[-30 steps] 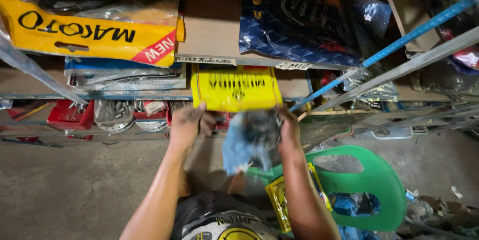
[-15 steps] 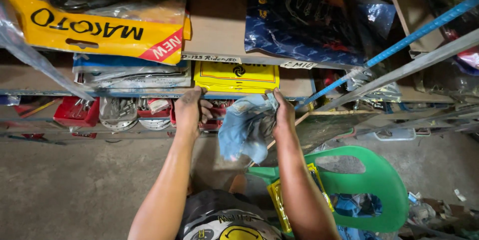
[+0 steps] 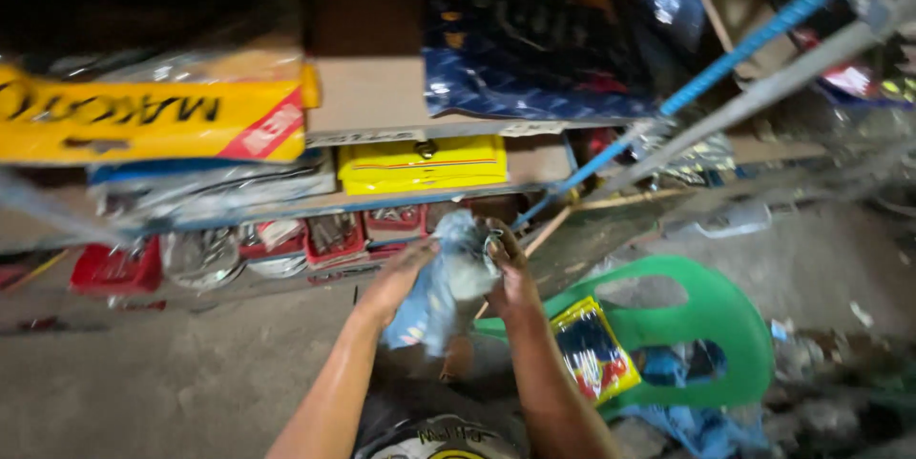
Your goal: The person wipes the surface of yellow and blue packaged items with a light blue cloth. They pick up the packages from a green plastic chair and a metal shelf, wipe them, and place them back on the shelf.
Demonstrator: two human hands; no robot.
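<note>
Since the earlier frames both hands have drawn back from the shelf's front edge. The left hand (image 3: 396, 280) and right hand (image 3: 506, 273) now clasp a crumpled pale-blue plastic bag (image 3: 441, 292) between them, above the floor beside the green plastic chair (image 3: 711, 325).

Both bare forearms reach forward, close together; the left hand (image 3: 399, 280) and right hand (image 3: 508, 268) are curled, fingers closed.
</note>
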